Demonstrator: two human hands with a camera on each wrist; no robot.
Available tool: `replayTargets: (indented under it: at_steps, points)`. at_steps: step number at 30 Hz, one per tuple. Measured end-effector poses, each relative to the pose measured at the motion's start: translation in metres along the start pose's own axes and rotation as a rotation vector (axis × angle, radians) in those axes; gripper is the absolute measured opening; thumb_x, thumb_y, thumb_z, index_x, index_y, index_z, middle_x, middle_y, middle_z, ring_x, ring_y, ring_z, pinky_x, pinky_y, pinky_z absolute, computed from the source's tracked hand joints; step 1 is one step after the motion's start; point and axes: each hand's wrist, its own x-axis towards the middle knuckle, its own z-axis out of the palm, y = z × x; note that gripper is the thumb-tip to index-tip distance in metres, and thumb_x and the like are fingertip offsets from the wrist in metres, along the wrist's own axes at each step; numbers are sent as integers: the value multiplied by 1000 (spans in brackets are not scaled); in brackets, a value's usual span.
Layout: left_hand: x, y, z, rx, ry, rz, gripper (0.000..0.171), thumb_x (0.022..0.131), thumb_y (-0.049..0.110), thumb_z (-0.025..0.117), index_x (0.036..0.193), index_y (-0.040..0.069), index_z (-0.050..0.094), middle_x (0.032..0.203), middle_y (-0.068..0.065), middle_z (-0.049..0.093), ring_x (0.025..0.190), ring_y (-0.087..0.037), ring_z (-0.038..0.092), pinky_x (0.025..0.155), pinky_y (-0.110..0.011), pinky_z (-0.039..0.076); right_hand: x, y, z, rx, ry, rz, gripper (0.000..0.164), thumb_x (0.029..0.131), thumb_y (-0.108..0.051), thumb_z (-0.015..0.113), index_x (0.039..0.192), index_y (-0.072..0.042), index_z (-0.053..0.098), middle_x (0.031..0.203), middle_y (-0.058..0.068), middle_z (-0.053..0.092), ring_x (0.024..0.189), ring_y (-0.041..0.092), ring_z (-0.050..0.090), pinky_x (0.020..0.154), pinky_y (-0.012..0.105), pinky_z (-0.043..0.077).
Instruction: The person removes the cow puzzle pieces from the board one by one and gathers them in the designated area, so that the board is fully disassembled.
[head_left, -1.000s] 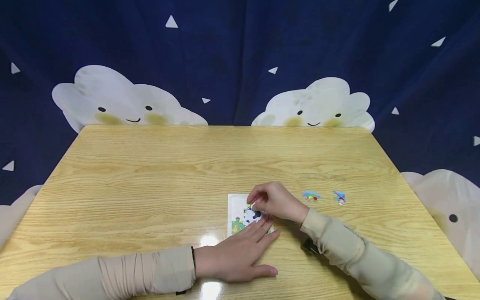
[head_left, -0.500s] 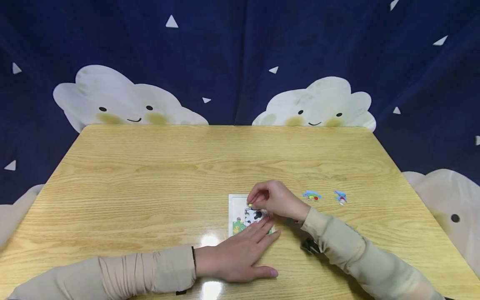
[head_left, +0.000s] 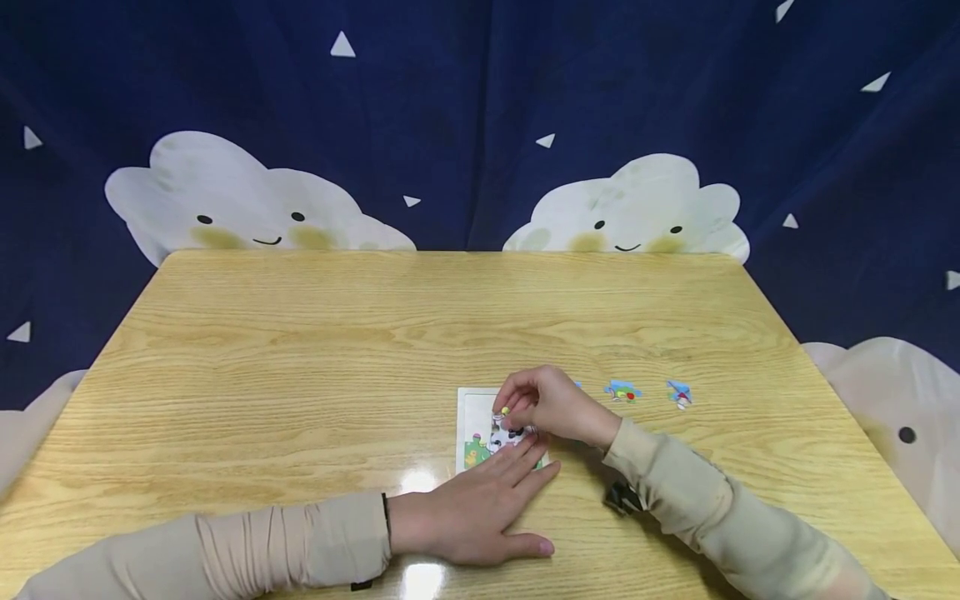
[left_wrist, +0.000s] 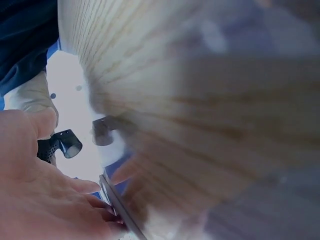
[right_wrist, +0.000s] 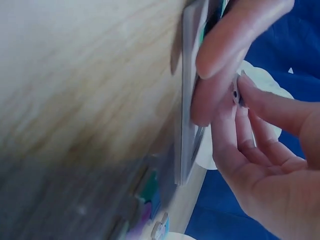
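Note:
A small square jigsaw board (head_left: 461,425) with a white border lies on the table, its lower part filled with green and cow-patterned pieces. My left hand (head_left: 480,508) rests palm down with straight fingers over its lower right part, thumb spread on the tabletop. Above those fingers, my right hand (head_left: 551,407) pinches a puzzle piece (right_wrist: 236,94) between thumb and forefinger, close over the middle of the board. In the right wrist view this piece appears edge-on at the fingertips. The right side of the board is largely hidden under both hands.
Two loose puzzle pieces lie to the right: a blue and green one (head_left: 623,392) and a blue one with a red and white shape (head_left: 680,393). A bit of another piece (head_left: 577,384) peeks out behind the right hand. The wooden table (head_left: 300,333) meets a dark blue curtain (head_left: 465,125).
My right hand has dipped slightly toward the board, and the pinched piece sits at a changed tilt over the cow picture. My left hand has stayed in place.

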Motion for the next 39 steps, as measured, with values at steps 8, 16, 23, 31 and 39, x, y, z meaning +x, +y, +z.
replayTargets:
  at_steps: [8,16,23,31,39]
  points:
    - [1,-1,1,-21,4,14,79,100,59,38,155,4,24,162,-18,7,149,-25,0,119,-38,11,-5,-3,-9,-21,50,-23,13,83,2,76,92,-6,71,80,1,69,74,17,65,66,26,52]
    - [1,-3,1,-70,-14,12,79,101,57,39,156,5,20,163,-16,2,149,-25,-1,119,-40,10,-23,1,-25,-32,87,-3,14,83,-6,78,94,-4,71,82,3,69,75,19,65,66,27,53]
    - [1,-3,1,-61,-6,23,78,101,56,39,156,4,20,163,-16,3,149,-26,-3,119,-40,11,-45,12,-42,-6,120,49,16,83,-6,78,94,0,69,82,6,69,74,19,66,66,30,56]
    - [-5,-1,1,-65,2,33,78,101,57,37,157,5,18,163,-16,3,149,-25,-2,119,-40,11,-69,29,-60,-42,167,99,15,84,-8,78,94,0,70,81,5,69,72,18,67,65,32,56]
    - [-16,0,4,-38,40,43,78,101,57,37,156,5,20,163,-17,8,149,-27,3,118,-42,15,-90,47,-77,-102,207,132,16,83,-8,78,95,-1,71,80,5,69,72,15,66,63,30,56]
